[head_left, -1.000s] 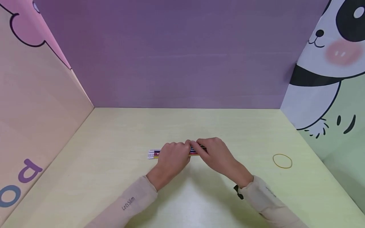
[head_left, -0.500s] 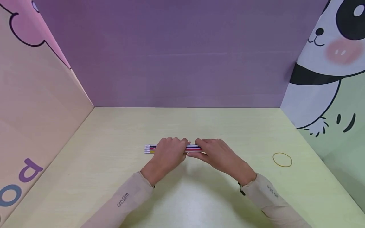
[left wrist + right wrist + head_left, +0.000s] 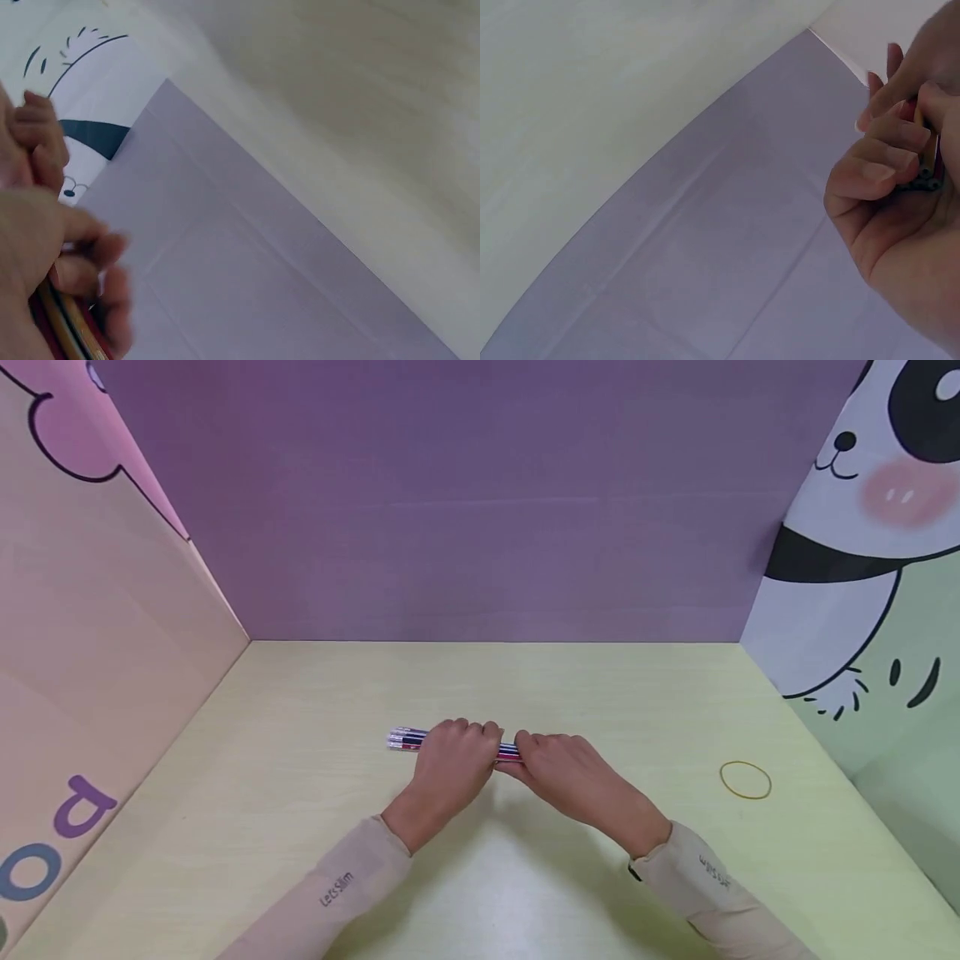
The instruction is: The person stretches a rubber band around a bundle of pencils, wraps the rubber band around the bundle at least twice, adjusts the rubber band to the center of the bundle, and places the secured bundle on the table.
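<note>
A bundle of several pencils [image 3: 406,739] with silvery ends lies crosswise between both hands in the head view, its left end slightly higher. My left hand [image 3: 459,764] grips it near the middle; in the left wrist view the fingers wrap around striped pencils [image 3: 71,322]. My right hand [image 3: 570,777] holds the other end, close beside the left. The right wrist view shows curled fingers [image 3: 874,169] and the thumb around the pencil tips [image 3: 930,180]. Much of the bundle is hidden by the hands.
A yellow rubber band [image 3: 745,780] lies on the pale table [image 3: 315,710] to the right. A purple panel [image 3: 480,510] closes the back; printed side walls stand left and right, a panda [image 3: 847,510] on the right one.
My right hand has shifted its hold, its thumb moving from above to below the bundle. The bundle has tilted, left end up, and both hands have moved slightly.
</note>
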`<state>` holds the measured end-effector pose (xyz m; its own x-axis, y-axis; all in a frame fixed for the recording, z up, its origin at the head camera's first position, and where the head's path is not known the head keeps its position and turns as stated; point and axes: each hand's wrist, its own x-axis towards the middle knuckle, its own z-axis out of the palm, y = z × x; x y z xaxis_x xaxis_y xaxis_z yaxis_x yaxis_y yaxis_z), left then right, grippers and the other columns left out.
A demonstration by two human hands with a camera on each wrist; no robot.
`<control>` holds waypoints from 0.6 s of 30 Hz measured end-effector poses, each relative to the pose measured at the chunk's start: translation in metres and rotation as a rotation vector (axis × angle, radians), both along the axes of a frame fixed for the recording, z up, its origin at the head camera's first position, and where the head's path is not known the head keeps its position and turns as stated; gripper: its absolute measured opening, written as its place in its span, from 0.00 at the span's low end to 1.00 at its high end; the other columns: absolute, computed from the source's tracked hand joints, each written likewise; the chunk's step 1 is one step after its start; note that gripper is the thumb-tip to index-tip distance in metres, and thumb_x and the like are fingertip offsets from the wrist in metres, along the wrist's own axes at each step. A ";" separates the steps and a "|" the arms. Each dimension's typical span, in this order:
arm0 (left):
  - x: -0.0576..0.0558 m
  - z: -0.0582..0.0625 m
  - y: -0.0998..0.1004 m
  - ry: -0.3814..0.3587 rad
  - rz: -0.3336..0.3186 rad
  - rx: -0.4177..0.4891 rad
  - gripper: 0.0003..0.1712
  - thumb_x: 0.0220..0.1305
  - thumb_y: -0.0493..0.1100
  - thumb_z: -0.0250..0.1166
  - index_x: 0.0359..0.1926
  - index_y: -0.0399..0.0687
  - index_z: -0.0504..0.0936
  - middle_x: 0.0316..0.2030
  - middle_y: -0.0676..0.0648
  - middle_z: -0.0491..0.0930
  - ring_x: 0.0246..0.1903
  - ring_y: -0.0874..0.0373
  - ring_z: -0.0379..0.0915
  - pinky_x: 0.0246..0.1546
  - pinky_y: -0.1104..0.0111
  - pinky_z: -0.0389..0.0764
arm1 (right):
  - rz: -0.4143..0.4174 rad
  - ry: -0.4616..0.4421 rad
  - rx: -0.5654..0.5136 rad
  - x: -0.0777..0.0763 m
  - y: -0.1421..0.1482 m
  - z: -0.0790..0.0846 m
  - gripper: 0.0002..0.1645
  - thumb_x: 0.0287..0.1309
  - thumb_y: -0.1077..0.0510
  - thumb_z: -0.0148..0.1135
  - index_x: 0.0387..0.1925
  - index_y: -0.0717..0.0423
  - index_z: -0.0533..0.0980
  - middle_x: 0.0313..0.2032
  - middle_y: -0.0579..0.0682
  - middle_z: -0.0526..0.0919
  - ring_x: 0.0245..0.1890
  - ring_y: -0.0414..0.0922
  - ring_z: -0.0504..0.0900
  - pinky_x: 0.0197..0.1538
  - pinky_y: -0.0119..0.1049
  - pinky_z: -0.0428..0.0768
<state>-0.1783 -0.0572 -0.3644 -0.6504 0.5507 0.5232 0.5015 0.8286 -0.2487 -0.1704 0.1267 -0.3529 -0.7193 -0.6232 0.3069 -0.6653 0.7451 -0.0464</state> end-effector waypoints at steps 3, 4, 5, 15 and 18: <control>-0.002 -0.003 0.002 0.147 -0.006 0.037 0.09 0.50 0.37 0.75 0.26 0.44 0.80 0.20 0.48 0.81 0.22 0.56 0.71 0.29 0.68 0.72 | -0.001 0.012 -0.010 0.000 0.001 0.004 0.25 0.67 0.44 0.62 0.23 0.52 0.63 0.14 0.41 0.58 0.15 0.36 0.52 0.18 0.27 0.53; -0.002 -0.003 0.003 0.177 -0.011 0.053 0.08 0.50 0.37 0.75 0.27 0.44 0.81 0.21 0.48 0.82 0.24 0.55 0.73 0.32 0.67 0.73 | 0.000 0.003 -0.016 0.000 0.002 0.006 0.24 0.67 0.45 0.62 0.23 0.52 0.64 0.14 0.41 0.58 0.15 0.37 0.52 0.18 0.27 0.53; -0.002 -0.005 0.003 0.195 -0.013 0.064 0.08 0.52 0.38 0.74 0.27 0.44 0.81 0.21 0.48 0.82 0.25 0.54 0.72 0.34 0.66 0.72 | 0.002 -0.014 -0.019 0.001 0.002 0.007 0.24 0.67 0.45 0.62 0.23 0.52 0.64 0.14 0.41 0.59 0.15 0.37 0.53 0.18 0.27 0.54; -0.006 -0.014 0.003 0.171 -0.017 0.105 0.17 0.60 0.43 0.70 0.21 0.46 0.72 0.08 0.53 0.64 0.13 0.57 0.63 0.25 0.67 0.65 | 0.053 -0.184 -0.114 -0.002 0.006 0.009 0.19 0.66 0.43 0.63 0.30 0.51 0.71 0.21 0.39 0.69 0.19 0.35 0.64 0.23 0.27 0.67; -0.006 -0.012 0.002 0.117 -0.011 0.108 0.11 0.55 0.40 0.72 0.26 0.45 0.76 0.08 0.53 0.67 0.12 0.58 0.65 0.24 0.67 0.67 | 0.048 -0.244 -0.201 -0.005 0.015 0.013 0.21 0.62 0.41 0.66 0.44 0.52 0.76 0.32 0.39 0.77 0.30 0.35 0.74 0.34 0.31 0.76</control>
<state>-0.1845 -0.0549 -0.3767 -0.5756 0.4938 0.6518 0.4835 0.8483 -0.2157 -0.1750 0.1413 -0.3394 -0.7581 -0.6025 0.2495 -0.6506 0.6730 -0.3518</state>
